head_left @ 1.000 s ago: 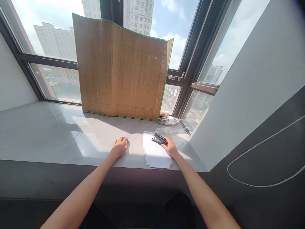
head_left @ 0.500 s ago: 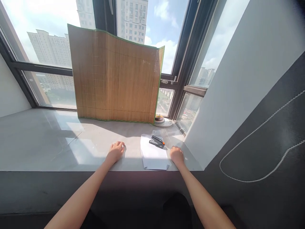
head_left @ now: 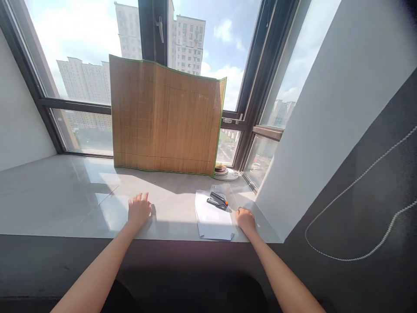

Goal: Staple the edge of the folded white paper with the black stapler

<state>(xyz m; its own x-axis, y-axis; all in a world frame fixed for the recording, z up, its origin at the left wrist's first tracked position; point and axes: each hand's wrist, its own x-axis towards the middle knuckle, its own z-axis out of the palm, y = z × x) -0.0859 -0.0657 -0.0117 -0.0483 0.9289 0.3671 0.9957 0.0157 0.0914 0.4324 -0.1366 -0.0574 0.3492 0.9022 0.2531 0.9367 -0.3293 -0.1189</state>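
Observation:
My left hand [head_left: 139,210] is over the left-middle part of the windowsill [head_left: 176,217], palm down, holding nothing, its fingers apart and slightly bent. My right hand [head_left: 246,221] rests closed on the sill just right of the paper; its curled fingers hide whatever might be inside. Between the hands, nearer the right one, lie white paper sheets [head_left: 213,224] with a curled lower corner. A black stapler [head_left: 217,201] with an orange spot lies across their upper part.
A bamboo mat [head_left: 166,117] with green edging stands upright against the window. Beside its lower right corner sits a stack of round, plate-like things [head_left: 223,171]. A white beaded cord [head_left: 355,259] hangs in a loop at the right. The sill's front edge runs below my hands.
My left hand has moved left, away from the paper, and its fingers have spread. My right hand stays beside the paper. The whole view has shifted slightly with my head.

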